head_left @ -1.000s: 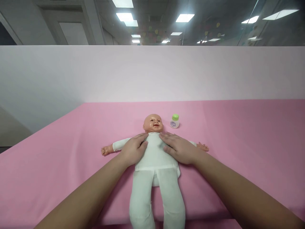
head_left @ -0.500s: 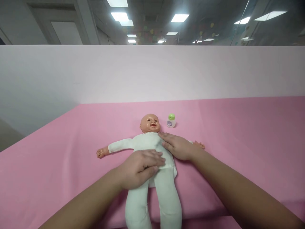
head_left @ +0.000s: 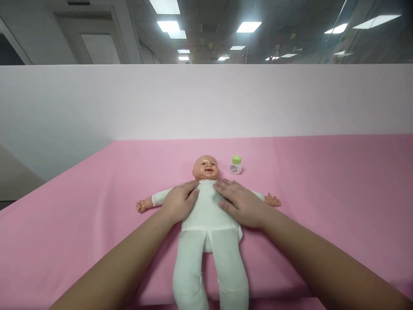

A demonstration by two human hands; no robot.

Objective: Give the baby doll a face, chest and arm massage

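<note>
A baby doll [head_left: 211,215] with a white cloth body lies face up, arms spread, its head towards the far side. My left hand [head_left: 181,200] rests flat on the doll's chest and shoulder at the left, fingers stretched out. On the other side of the chest lies my right hand [head_left: 243,202], also flat, its fingertips near the doll's neck. Neither hand grips anything. Parts of the doll's upper arms are hidden under my hands. Beside the doll's head, to the right, stands a small clear bottle with a green cap [head_left: 235,165].
Pink cloth [head_left: 322,185] covers the table under the doll. A low white wall [head_left: 226,99] rises along the back, with glass and ceiling lights above it. The doll's legs reach over the table's near edge.
My left hand has moved from the doll's belly up to its chest and shoulder on the left. The right hand stays on the chest at the right. The view has shifted slightly.
</note>
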